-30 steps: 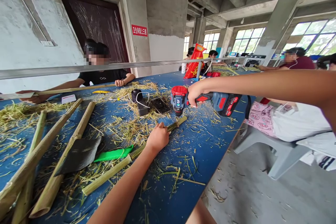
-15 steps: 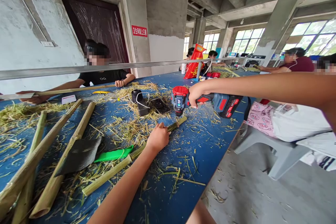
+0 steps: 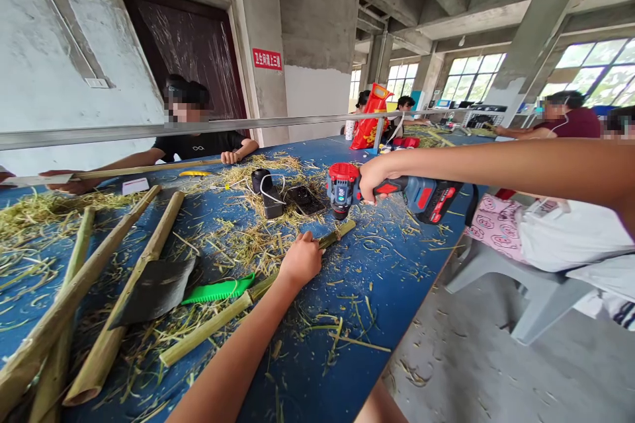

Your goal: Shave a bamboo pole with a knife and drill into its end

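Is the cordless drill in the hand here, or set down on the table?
In the hand: the right hand grips the handle of the cordless drill, whose chuck points down toward the blue table.

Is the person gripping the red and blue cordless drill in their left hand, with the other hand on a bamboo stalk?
No: the red and blue cordless drill is in the right hand, not the left, as the head view shows. The left hand is the one on the bamboo stalk.
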